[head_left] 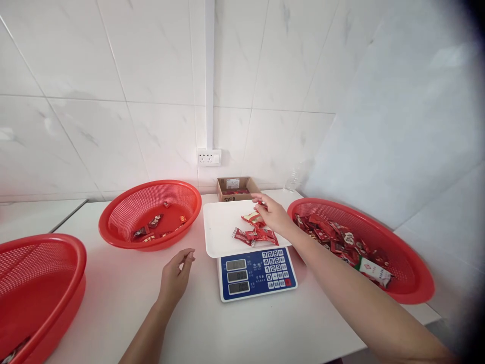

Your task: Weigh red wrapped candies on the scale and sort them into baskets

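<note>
My right hand (273, 215) reaches over the white pan (222, 230) of a blue electronic scale (256, 273), fingers pinched on a small red candy packet at the fingertips. Several red candy packets (254, 233) lie on the pan under it. My left hand (176, 275) hovers over the white table left of the scale, fingers loosely curled with thumb and forefinger touching, nothing visible in it. A red basket (413, 263) at the right holds many red packets.
A red basket (151, 194) behind my left hand holds several packets. Another red basket (56, 283) sits at the near left edge. A small open cardboard box (235, 188) stands against the tiled wall below a white socket (209, 157). A clear bottle (292, 181) is by the corner.
</note>
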Motion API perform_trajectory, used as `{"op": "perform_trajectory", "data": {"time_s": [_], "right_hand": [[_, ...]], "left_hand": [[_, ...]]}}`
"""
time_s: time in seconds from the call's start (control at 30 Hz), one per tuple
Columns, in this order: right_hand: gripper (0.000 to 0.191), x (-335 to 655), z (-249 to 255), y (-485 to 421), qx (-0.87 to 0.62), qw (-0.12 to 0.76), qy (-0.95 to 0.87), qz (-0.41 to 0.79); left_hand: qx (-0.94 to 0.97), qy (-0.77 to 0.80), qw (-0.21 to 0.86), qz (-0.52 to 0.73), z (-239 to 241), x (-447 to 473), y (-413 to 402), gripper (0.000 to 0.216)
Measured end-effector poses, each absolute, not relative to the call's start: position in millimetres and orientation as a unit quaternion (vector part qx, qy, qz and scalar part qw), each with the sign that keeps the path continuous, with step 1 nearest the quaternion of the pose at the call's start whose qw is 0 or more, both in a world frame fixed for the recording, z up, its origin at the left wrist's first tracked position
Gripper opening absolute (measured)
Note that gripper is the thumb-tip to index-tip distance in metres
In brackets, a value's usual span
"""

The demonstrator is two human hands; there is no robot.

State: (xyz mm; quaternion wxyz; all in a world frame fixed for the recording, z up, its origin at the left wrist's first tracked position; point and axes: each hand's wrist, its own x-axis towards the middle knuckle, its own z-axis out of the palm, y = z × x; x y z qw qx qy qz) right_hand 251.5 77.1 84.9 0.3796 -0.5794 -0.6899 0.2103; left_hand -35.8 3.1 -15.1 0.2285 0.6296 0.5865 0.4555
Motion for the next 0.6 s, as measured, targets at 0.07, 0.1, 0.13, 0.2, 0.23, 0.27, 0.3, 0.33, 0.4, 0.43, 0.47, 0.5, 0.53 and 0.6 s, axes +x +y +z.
{"op": "perform_trajectory", "data": {"time_s": [0.07,0.1,0.13,0.2,0.23,0.27,0.3,0.33,0.4,0.43,0.47,0.5,0.53,0.6], "right_hand": [[0.039,256.7,88.8,72.7,-0.581,0.376,-0.711,0.122],[0.039,259.4,88.1,70.3,-0.582,0.364,-0.721,0.093],[0.040,261.9,85.4,67.8,-0.581,0.344,-0.733,0.080],[0.046,265.8,75.3,63.0,-0.582,0.276,-0.760,0.090],[0.052,267.0,69.2,60.8,-0.583,0.235,-0.771,0.101],[0.058,267.6,63.5,58.7,-0.584,0.198,-0.779,0.109],[0.064,267.5,58.6,56.9,-0.588,0.168,-0.783,0.114],[0.069,266.5,54.8,55.4,-0.595,0.146,-0.782,0.116],[0.074,262.3,50.8,54.3,-0.602,0.119,-0.780,0.118],[0.076,259.3,50.1,54.9,-0.602,0.108,-0.783,0.118],[0.078,256.0,49.8,56.3,-0.599,0.095,-0.786,0.119],[0.082,252.6,49.7,58.4,-0.596,0.082,-0.789,0.119],[0.085,249.2,49.4,61.3,-0.593,0.070,-0.793,0.118],[0.086,243.2,48.6,68.1,-0.589,0.052,-0.798,0.113]], "left_hand": [[0.632,0.584,0.228,0.456,-15.6,-36.0,2.7,0.034],[0.634,0.582,0.228,0.455,-16.0,-36.0,2.6,0.034],[0.636,0.580,0.228,0.455,-16.5,-36.0,2.6,0.034],[0.638,0.578,0.228,0.455,-17.4,-36.0,2.9,0.033],[0.638,0.578,0.227,0.454,-17.8,-35.8,3.1,0.033],[0.639,0.578,0.226,0.454,-18.1,-35.6,3.3,0.033],[0.639,0.578,0.226,0.454,-18.3,-35.4,3.4,0.032],[0.640,0.579,0.226,0.453,-18.5,-35.1,3.5,0.032],[0.642,0.579,0.227,0.449,-18.7,-34.7,3.5,0.032],[0.644,0.578,0.227,0.448,-18.7,-34.5,3.4,0.032],[0.645,0.578,0.227,0.446,-18.7,-34.4,3.4,0.032],[0.645,0.578,0.228,0.445,-18.8,-34.3,3.4,0.032],[0.646,0.578,0.229,0.444,-18.9,-34.4,3.5,0.032],[0.645,0.578,0.232,0.443,-19.0,-34.6,4.0,0.032]]}}
